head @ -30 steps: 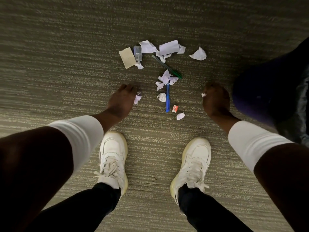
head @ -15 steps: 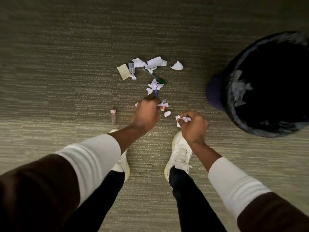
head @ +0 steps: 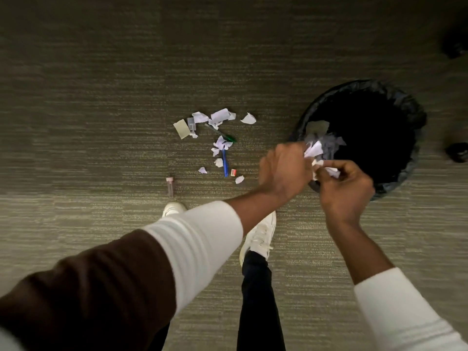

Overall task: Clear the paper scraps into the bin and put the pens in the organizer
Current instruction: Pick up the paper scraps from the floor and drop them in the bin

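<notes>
My left hand [head: 285, 171] and my right hand [head: 344, 188] are both closed on white paper scraps [head: 314, 149] at the near-left rim of the black-lined bin [head: 415, 115]. More scraps lie inside the bin. On the carpet to the left lie several white paper scraps [head: 220, 116], a green pen [head: 220, 134] and a blue pen [head: 225, 163]. No organizer is in view.
Among the litter are a beige card [head: 181, 128], a small clear plastic piece [head: 191, 122], a small red-and-white item [head: 233, 172] and a clear tube with a pink cap [head: 170, 186]. My white shoes [head: 260, 234] stand below the hands. Two dark objects [head: 457, 152] sit at the right edge.
Both hands lifted from the floor with scraps and moved right to the bin's rim. The view rose and shifted, bringing the whole bin into sight.
</notes>
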Available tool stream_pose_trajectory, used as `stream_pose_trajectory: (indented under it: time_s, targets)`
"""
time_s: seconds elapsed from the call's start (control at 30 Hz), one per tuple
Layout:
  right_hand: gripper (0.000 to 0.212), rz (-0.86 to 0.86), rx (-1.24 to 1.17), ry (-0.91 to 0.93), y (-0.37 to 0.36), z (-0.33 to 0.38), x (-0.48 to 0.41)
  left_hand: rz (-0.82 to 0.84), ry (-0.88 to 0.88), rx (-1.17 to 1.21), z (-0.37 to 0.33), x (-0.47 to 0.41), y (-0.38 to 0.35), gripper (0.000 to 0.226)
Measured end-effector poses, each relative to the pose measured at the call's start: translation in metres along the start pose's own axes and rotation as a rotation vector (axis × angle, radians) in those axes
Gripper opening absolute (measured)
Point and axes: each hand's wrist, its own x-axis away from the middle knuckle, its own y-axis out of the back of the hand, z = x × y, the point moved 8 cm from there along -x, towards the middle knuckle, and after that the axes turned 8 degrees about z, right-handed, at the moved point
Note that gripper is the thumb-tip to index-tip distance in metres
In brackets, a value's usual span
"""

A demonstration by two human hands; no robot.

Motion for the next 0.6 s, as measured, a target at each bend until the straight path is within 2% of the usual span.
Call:
stream_pose_trajectory:
  time_s: [0.07,0.17,0.3,0.43,0.6]
  targets:
    - [0.023,-0.053,0.046,-0.002,0.015,-0.004,-0.016,0.022,-0.001,0.002,-0.015,-0.008,-0.005,0.034]
    - [0.021,-0.084,0.064,-0.052,0.026,-0.012,-0.039,0.034,0.003,0.014,-0.027,-0.017,-0.012,0.047]
    - [0.026,-0.097,0.117,-0.044,0.029,-0.013,-0.055,0.073,0.064,-0.003,-0.010,-0.021,-0.024,0.040]
    - [0.027,-0.014,0.123,0.145,0.013,0.006,-0.046,0.099,0.122,-0.029,0.041,-0.014,-0.031,0.037]
    - [0.012,0.105,0.098,0.375,-0.031,0.036,-0.009,0.118,0.142,-0.133,0.127,0.000,-0.024,0.026]
